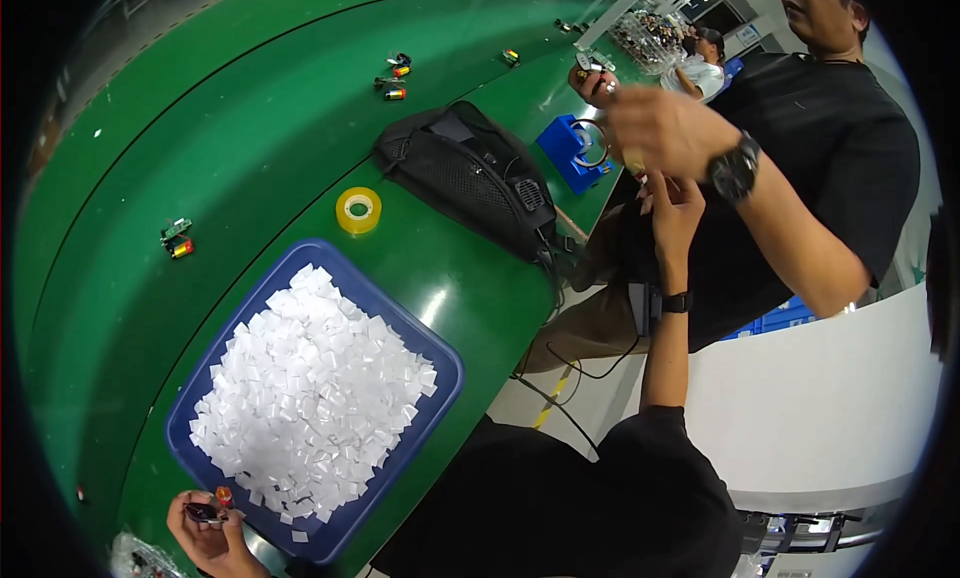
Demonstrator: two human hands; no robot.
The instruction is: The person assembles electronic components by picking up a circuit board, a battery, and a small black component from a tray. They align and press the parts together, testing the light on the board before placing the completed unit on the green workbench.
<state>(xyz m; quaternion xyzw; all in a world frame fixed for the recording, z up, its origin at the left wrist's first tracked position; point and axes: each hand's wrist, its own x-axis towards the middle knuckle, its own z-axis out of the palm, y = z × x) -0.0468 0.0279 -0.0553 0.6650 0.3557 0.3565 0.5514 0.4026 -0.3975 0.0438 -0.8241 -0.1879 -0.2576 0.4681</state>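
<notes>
At the lower left, my left hand (212,540) pinches a small dark electronic piece (204,513) with a red-orange cylinder (224,497) on it. That hand is beside the near left corner of a blue tray (448,380) heaped with white square pieces (310,398). My right hand (677,206) is stretched far out to the upper right, its fingers bent together at something small I cannot make out. A co-worker's blurred hand (665,128) partly covers my fingertips. The co-worker's other hand (592,83) holds a small part.
A yellow tape roll (358,210), a black bag (470,173) and a blue tape dispenser (572,153) rest on the green table. Beyond, circuit boards with batteries (178,240) lie along a green belt (270,98). Clear plastic (140,558) is at the bottom left. Black cables (560,398) hang beside the table.
</notes>
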